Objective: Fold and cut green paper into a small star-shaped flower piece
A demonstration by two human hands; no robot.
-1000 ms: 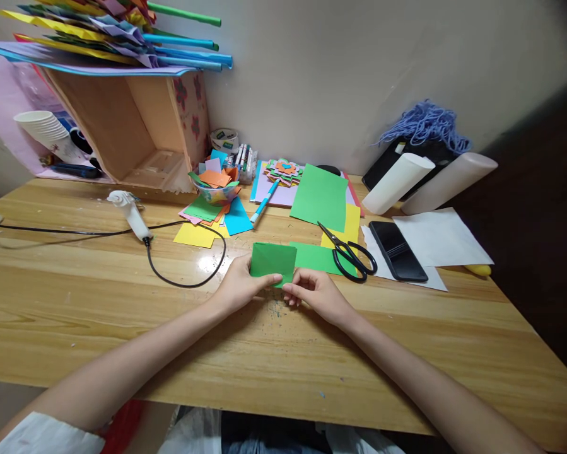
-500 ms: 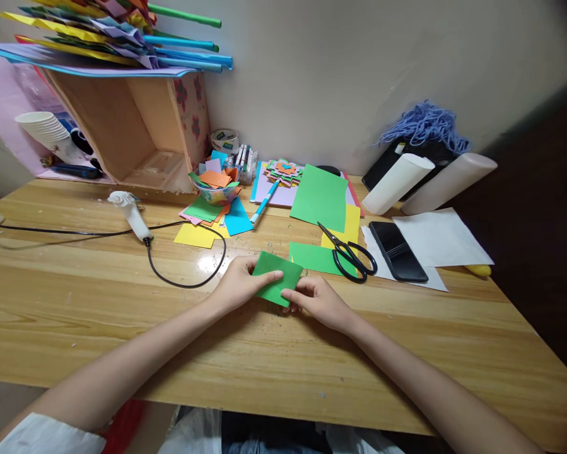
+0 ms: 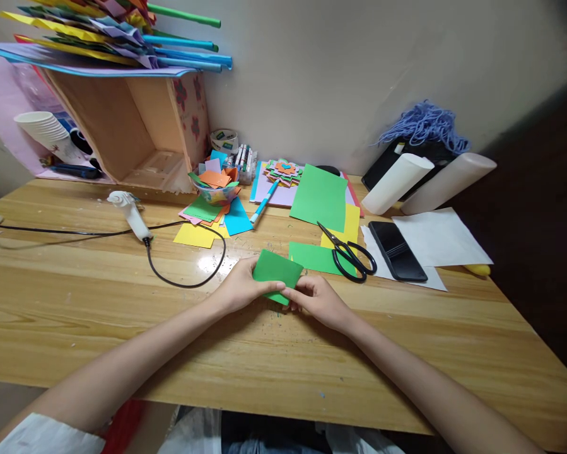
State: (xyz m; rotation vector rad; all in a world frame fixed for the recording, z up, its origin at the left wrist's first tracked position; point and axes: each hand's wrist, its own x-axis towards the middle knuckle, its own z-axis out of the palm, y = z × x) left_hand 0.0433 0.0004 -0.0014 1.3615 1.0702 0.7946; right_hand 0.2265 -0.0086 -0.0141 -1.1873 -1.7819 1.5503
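1. A small green paper square [image 3: 276, 268] is held tilted above the near-middle part of the table [image 3: 264, 366], between both hands.
2. The left hand [image 3: 240, 287] grips its left side, thumb lying across the front; the other fingers are mostly hidden behind.
3. The right hand [image 3: 323, 302] pinches the lower right edge, its thumb tip next to the left thumb; its fingers are curled underneath.
4. Just beyond the right hand lies a green strip [image 3: 309, 257], with black-handled scissors [image 3: 352, 255] resting partly over it and over yellow paper [image 3: 353, 221].
5. Behind these is a larger green sheet [image 3: 318, 195], with a blue marker [image 3: 265, 203] to its left.
6. Right of the scissors, a dark phone [image 3: 398, 251] rests on white paper [image 3: 432, 277].
7. Farther left, a bowl [image 3: 217, 194] holds coloured scraps [image 3: 214, 179], and a white glue gun [image 3: 134, 217] trails a black cord [image 3: 183, 285].
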